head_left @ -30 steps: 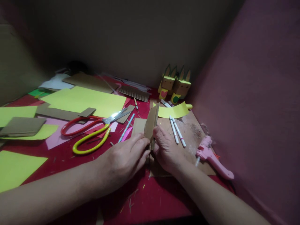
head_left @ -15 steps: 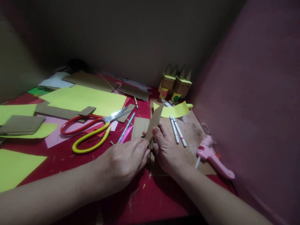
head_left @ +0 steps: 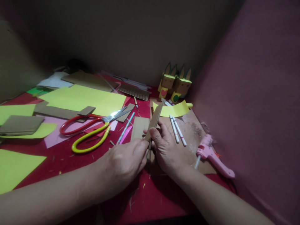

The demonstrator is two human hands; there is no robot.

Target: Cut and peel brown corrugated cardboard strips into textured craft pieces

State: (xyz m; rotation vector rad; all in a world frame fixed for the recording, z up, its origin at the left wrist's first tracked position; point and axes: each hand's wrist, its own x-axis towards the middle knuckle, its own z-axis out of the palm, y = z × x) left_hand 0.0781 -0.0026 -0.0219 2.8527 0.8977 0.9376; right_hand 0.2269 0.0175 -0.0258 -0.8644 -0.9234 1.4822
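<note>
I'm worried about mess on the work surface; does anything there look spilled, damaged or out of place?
Yes: the board has a rough, whitish, crusty patch near the glue gun, perhaps dried glue. Small scraps litter the red surface. No wet spill shows.

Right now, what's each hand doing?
Left hand: closed, holding folded cardboard.
Right hand: closed on the same cardboard, thumb against its side.

I see my two cardboard figures (head_left: 183, 87) standing above and right of centre, the pink glue gun (head_left: 207, 150) lying at the right, the scissors (head_left: 108, 119) left of centre, and a large yellow sheet (head_left: 86, 98) towards the upper left.
</note>
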